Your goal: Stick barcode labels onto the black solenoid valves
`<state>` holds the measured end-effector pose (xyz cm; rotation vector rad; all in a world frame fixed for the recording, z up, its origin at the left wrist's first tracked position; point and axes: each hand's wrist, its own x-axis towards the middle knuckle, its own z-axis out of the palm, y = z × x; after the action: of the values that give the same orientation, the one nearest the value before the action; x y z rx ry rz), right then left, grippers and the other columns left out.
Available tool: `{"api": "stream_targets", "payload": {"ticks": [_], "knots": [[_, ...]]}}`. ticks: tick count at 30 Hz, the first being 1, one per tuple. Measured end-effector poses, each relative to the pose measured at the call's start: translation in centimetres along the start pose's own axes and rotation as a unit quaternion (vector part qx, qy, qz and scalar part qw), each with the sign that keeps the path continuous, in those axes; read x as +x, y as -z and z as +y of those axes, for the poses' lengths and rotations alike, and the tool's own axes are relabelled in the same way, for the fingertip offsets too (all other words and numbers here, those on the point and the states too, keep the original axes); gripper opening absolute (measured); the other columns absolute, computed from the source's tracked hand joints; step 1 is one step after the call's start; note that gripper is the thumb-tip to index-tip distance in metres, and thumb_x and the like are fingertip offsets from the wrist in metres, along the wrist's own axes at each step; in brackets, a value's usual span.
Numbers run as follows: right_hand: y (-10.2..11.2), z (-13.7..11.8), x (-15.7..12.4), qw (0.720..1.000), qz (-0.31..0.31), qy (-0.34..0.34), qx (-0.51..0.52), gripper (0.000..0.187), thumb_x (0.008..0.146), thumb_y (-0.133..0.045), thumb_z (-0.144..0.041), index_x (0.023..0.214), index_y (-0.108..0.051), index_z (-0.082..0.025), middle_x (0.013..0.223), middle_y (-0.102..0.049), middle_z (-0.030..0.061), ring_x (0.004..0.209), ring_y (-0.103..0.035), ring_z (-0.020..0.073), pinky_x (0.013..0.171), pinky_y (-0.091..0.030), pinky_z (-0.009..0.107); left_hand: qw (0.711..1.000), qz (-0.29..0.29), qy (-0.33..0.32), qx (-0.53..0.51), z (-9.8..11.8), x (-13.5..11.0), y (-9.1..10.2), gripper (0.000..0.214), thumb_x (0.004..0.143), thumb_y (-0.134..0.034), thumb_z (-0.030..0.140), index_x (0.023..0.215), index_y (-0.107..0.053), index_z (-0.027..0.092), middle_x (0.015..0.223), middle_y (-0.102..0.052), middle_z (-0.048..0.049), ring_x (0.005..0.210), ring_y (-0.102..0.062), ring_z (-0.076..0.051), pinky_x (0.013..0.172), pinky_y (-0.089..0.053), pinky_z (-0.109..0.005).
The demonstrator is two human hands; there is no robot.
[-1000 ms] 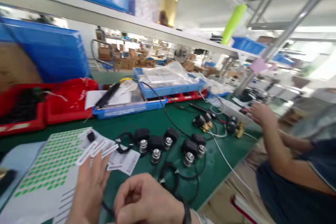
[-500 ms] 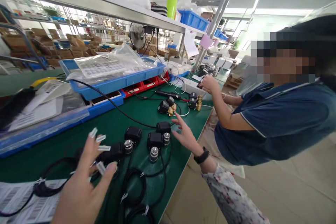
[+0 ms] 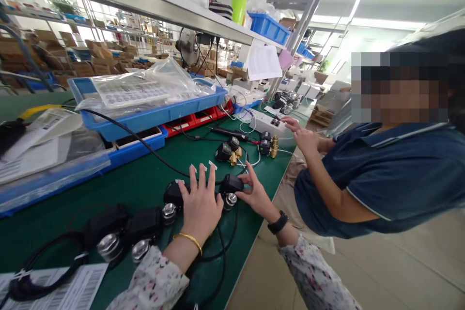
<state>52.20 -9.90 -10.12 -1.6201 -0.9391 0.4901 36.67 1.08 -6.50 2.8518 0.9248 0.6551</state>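
on a green table (image 3: 138, 179), seen from the head camera, lies a black box (image 3: 231, 183) with a silver fitting. the right hand (image 3: 257, 193) has thumb and fingers parted around its right end; i cannot tell if they clamp it. left of that box, the left hand (image 3: 201, 206) spreads its fingers apart, white labels (image 3: 213, 165) on the fingertips. beyond the box, a co-worker's hand (image 3: 307, 139) is near a white case (image 3: 263, 124).

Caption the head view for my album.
Right hand at a black rounded box with silver metal fitting, left hand alongside.
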Motion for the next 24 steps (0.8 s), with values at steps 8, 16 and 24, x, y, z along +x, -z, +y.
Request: {"api": "stream_targets", "payload": {"ticks": [8,16,24], "knots": [[0.0,-0.9,-4.3,0.99,0.018,0.132,-0.053,0.081,0.084,-0.057,-0.014,0.146,-0.007,-0.03,0.122,-0.054,0.0086,0.117,-0.05,0.0215,0.099,-0.043,0.043,0.987,-0.044,-0.111,-0.112,-2.8,0.4,0.9,0.079,0.085,-0.051,0.024,0.147,-0.001,0.02,0.151,-0.023,-0.0085,0.139,-0.019,-0.028,0.112,-0.021,-0.049],[0.0,-0.9,-4.9,0.991,0.011,0.129,-0.044,0.08,0.084,-0.058,-0.015,0.145,-0.011,-0.036,0.126,-0.054,0.0059,0.12,-0.049,0.0204,0.099,-0.045,0.041,0.945,-0.177,-0.158,-0.227,-0.4,1.2,-1.3,0.063,0.077,-0.063,0.028,0.136,-0.038,0.03,0.14,-0.045,-0.0026,0.131,-0.037,-0.028,0.11,-0.023,-0.054],[0.9,-4.4,-5.9,0.942,0.136,-0.092,0.293,0.024,0.071,-0.074,-0.031,0.092,-0.062,-0.025,0.133,-0.046,0.0046,0.12,-0.047,0.0277,0.09,-0.049,0.043,0.934,-0.195,-0.165,-0.251,-1.2,2.9,-1.8,0.053,0.071,-0.068,0.04,0.121,-0.054,0.033,0.117,-0.064,-0.0032,0.111,-0.055,-0.024,0.109,-0.012,-0.058]]}}
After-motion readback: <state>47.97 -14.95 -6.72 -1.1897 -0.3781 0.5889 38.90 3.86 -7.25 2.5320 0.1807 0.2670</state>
